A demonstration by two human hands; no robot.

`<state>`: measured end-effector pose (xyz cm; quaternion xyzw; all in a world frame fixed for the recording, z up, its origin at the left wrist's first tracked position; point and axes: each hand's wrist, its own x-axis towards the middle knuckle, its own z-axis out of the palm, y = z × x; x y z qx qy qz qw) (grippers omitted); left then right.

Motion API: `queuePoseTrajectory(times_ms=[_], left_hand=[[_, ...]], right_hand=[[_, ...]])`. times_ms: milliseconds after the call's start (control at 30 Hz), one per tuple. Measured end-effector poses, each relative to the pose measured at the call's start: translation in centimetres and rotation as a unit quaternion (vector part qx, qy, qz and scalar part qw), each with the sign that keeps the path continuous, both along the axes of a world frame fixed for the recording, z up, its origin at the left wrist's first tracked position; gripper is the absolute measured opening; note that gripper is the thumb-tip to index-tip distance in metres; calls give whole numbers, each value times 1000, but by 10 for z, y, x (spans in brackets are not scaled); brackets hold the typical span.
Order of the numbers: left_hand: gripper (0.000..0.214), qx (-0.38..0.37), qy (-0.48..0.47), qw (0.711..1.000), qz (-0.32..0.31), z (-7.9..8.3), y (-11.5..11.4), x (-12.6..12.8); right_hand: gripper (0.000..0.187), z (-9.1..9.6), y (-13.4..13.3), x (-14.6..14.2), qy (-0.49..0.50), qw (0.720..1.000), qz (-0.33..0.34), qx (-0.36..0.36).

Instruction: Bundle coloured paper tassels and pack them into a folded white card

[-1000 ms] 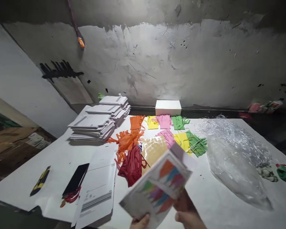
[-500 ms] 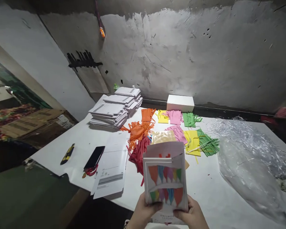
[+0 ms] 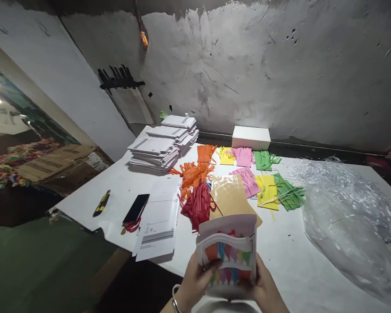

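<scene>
Both my hands hold a white card packet over the table's near edge. Rows of coloured bunting flags show in two windows on its front, and its top flap stands up. My left hand grips the left side, its thumb lying across the front over the flags. At the right side my right hand is closed on the packet, its fingertips shadowed. The front panel bows outward near the top window. Just beyond the packet lie a tan sheet and a bundle of dark red fringed paper.
Fringed bundles in orange, pink, yellow and green lie mid-table. Stacked white packets, a flat packet, a phone and a cutter are left; clear plastic right; a white box behind.
The packet has tipped and moved slightly lower, uncovering more of the tan sheet. Its front now bows, and my left thumb has moved up across the windows. The camera view has shifted slightly.
</scene>
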<state>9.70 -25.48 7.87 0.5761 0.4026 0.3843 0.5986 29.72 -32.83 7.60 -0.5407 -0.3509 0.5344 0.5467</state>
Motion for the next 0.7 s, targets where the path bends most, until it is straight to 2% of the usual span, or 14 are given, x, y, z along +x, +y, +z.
queuePoseTrajectory(times_ms=[67, 133, 200, 233, 300, 400, 467, 533, 633, 700], left_hand=[[35, 46, 36, 998, -18, 1, 1, 1], [40, 91, 42, 995, -30, -1, 0, 3], [52, 136, 24, 990, -4, -7, 0, 5], [55, 153, 12, 988, 13, -12, 0, 6], [53, 173, -3, 984, 32, -23, 2, 9], [42, 196, 15, 979, 48, -42, 6, 16], [40, 203, 29, 976, 66, -51, 8, 22], [39, 204, 34, 976, 67, -55, 10, 27], [41, 195, 27, 979, 47, -51, 13, 31], [45, 193, -6, 980, 42, -48, 15, 29]], right_hand=[[70, 1, 2, 3, 2, 999, -44, 26], [52, -2, 7, 8, -20, 998, -58, 32], [34, -12, 11, 11, -29, 999, -30, 23], [33, -21, 13, 11, -28, 999, -21, 19], [41, -42, 13, 9, -38, 998, -34, 21], [73, -71, 9, 8, -102, 985, -123, 58], [76, -80, 6, 12, -152, 969, -170, 94], [65, -80, 6, 19, -200, 957, -172, 120], [45, -72, 11, 32, -269, 945, -127, 134], [41, -68, 13, 37, -281, 946, -105, 127]])
